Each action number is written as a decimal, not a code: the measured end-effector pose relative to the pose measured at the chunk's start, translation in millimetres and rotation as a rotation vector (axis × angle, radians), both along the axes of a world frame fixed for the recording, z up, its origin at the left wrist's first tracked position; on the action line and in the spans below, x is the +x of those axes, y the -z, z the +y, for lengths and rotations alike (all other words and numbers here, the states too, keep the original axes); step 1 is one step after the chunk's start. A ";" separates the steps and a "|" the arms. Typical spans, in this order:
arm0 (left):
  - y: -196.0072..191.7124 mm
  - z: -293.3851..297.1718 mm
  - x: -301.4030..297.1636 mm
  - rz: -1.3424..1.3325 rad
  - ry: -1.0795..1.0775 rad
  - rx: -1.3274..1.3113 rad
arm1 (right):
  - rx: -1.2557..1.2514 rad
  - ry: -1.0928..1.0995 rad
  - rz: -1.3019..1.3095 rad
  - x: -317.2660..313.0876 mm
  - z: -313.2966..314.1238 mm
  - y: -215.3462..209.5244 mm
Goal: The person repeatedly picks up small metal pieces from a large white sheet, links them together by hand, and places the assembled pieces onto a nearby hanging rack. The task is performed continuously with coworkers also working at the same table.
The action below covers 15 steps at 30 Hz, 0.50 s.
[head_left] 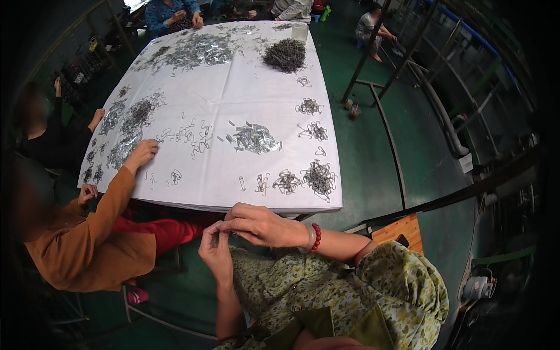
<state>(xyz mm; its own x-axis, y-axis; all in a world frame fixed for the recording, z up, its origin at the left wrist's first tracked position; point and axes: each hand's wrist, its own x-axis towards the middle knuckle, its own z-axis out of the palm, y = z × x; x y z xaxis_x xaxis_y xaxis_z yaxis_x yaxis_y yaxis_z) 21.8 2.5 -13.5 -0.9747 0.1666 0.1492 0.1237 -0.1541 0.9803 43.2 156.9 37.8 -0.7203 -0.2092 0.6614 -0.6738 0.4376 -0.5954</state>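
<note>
Green floor [373,175] surrounds one white-covered table [274,96], its near edge just beyond the person's two hands. Past them and to their right, two heaps of wire hooks [319,178] lie by the corner; left of these are one small cluster [262,184] and one lone hook [242,183]. Straight ahead, farther out, sits one pile of metal strips [254,138], and well beyond it one big dark heap [284,55]. One brown-sleeved arm [109,204] reaches over the table on the hands' left.

Fingers bent, the left hand [216,254] rises on an upright forearm. The right hand [254,224], back upward, comes in from the right above one red bracelet [316,238]. Their fingertips meet in narrow pinches; what they hold, if anything, cannot be told.
</note>
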 end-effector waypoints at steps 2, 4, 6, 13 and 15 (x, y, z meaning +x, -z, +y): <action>-1.4 0.0 0.8 -0.017 -0.009 0.011 | 0.020 0.025 0.024 1.3 -1.2 1.1; -2.3 -1.0 -0.7 -0.023 -0.007 0.016 | 0.036 0.056 0.015 2.2 -3.3 0.0; -1.0 -2.4 -2.3 -0.030 -0.001 0.036 | 0.029 0.059 0.014 3.9 -4.7 -1.2; -7.0 0.6 0.6 -0.085 -0.008 0.156 | 0.028 0.090 0.053 4.1 -6.6 -4.7; -8.2 4.5 0.2 -0.083 -0.004 0.172 | 0.024 0.099 0.091 2.2 -2.2 -6.7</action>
